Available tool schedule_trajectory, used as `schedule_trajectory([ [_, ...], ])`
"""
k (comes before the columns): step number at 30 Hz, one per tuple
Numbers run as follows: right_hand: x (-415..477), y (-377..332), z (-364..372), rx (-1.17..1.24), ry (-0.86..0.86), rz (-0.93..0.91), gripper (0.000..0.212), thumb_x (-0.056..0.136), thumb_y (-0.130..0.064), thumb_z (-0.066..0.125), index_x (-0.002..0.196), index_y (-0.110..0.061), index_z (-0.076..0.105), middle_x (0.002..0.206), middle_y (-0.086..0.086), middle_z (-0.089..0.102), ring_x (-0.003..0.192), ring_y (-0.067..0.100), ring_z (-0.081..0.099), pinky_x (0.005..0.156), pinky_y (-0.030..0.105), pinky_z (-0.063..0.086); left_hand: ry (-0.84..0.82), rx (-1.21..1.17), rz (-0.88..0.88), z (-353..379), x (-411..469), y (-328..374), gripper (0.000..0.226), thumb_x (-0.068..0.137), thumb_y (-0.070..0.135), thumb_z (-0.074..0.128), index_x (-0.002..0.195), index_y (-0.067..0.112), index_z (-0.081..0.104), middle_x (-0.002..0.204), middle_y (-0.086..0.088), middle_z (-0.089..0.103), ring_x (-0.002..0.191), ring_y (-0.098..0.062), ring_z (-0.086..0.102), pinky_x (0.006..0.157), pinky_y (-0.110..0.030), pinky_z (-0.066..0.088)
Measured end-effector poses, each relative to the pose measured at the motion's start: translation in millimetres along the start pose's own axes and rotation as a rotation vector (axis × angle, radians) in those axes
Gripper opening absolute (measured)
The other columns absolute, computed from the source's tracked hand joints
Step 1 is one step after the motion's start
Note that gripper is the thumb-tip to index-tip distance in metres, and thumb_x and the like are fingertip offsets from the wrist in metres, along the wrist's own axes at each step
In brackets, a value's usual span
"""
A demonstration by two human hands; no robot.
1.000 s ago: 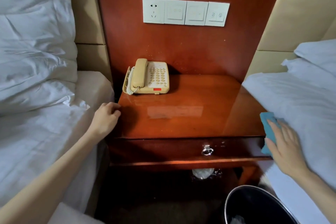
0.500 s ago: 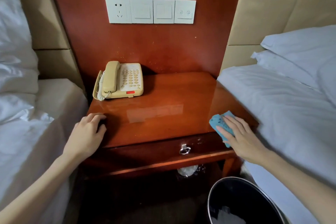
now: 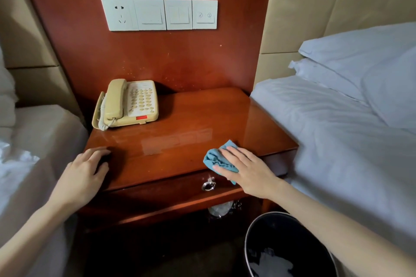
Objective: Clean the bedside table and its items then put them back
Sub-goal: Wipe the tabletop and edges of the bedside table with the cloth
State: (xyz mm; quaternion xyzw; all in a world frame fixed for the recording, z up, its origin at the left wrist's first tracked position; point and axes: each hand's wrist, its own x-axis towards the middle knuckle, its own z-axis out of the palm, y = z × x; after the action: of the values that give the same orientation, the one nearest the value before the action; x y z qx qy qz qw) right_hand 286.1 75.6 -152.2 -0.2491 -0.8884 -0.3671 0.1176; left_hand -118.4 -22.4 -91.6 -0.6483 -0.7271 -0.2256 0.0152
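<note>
The glossy reddish wooden bedside table (image 3: pixel 184 119) stands between two beds. A cream corded telephone (image 3: pixel 128 103) sits at its back left corner, handset on the cradle. My right hand (image 3: pixel 245 171) presses a crumpled blue cloth (image 3: pixel 217 158) flat against the tabletop near the front edge, right of centre, with straight fingers. My left hand (image 3: pixel 83 173) rests on the table's front left corner, fingers loosely spread on the wood.
A drawer with a metal ring pull (image 3: pixel 209 185) sits under the top. A black waste bin (image 3: pixel 286 247) stands on the floor at the lower right. White-sheeted beds (image 3: pixel 337 141) flank the table. A row of wall switches and a socket (image 3: pixel 159 14) is above.
My right hand has carried the blue cloth from the table's right edge leftward onto the front of the tabletop. My left hand stays at the front left corner.
</note>
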Motion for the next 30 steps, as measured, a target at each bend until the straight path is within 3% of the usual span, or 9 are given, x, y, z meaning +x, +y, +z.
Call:
schedule_trajectory([
  [4,-42.5,35.4,2.7,0.032,-0.033,0.21,0.072,0.074,-0.011,0.046,0.143,-0.019,0.027,0.138,0.025,0.032,0.124,0.041,0.037,0.112,0.046,0.02,-0.002,0.005,-0.005,-0.3,-0.9,1.3,0.032,0.089,0.009,0.057,0.121,0.01,0.06,0.132,-0.009,0.057,0.116,-0.034,0.052,0.099,-0.048,0.04],
  [9,-78.6,64.7,-2.6,0.002,-0.115,0.373,0.064,0.087,-0.027,0.041,0.146,-0.014,0.02,0.138,0.025,0.03,0.123,0.041,0.037,0.113,0.045,0.016,0.011,0.007,-0.024,0.6,-0.5,3.5,0.032,0.089,0.009,0.057,0.121,0.009,0.06,0.133,-0.009,0.057,0.118,-0.034,0.051,0.1,-0.048,0.039],
  [15,-32.8,33.6,-17.7,0.139,-0.016,0.284,0.053,0.09,-0.03,0.047,0.137,-0.009,0.037,0.13,0.025,0.048,0.119,0.038,0.043,0.103,0.046,0.031,0.059,-0.075,-0.05,0.4,-0.3,4.8,0.031,0.085,0.004,0.059,0.116,0.009,0.063,0.126,-0.012,0.061,0.115,-0.036,0.053,0.1,-0.046,0.039],
  [21,52.7,-20.0,-45.8,0.296,-0.065,0.164,0.053,0.096,-0.044,0.041,0.135,-0.009,0.045,0.13,0.016,0.059,0.122,0.031,0.054,0.105,0.04,0.041,0.09,-0.161,-0.066,-0.5,1.3,5.3,0.03,0.086,0.003,0.057,0.115,0.009,0.063,0.123,-0.012,0.062,0.115,-0.035,0.053,0.102,-0.042,0.036],
  [25,93.7,-49.9,-58.1,0.358,-0.042,0.061,0.055,0.094,-0.046,0.041,0.137,-0.012,0.041,0.134,0.013,0.057,0.126,0.028,0.051,0.11,0.036,0.033,0.102,-0.186,-0.075,-1.1,1.2,4.1,0.029,0.087,0.004,0.056,0.115,0.009,0.063,0.122,-0.012,0.062,0.116,-0.033,0.053,0.102,-0.041,0.037],
  [30,113.8,-87.6,-58.3,0.304,-0.084,0.028,0.075,0.09,-0.053,0.046,0.148,-0.01,0.022,0.145,0.022,0.041,0.134,0.037,0.039,0.113,0.047,0.031,0.102,-0.205,-0.076,-0.9,1.5,2.8,0.029,0.088,0.006,0.055,0.115,0.01,0.063,0.121,-0.01,0.062,0.116,-0.031,0.053,0.102,-0.039,0.037],
])
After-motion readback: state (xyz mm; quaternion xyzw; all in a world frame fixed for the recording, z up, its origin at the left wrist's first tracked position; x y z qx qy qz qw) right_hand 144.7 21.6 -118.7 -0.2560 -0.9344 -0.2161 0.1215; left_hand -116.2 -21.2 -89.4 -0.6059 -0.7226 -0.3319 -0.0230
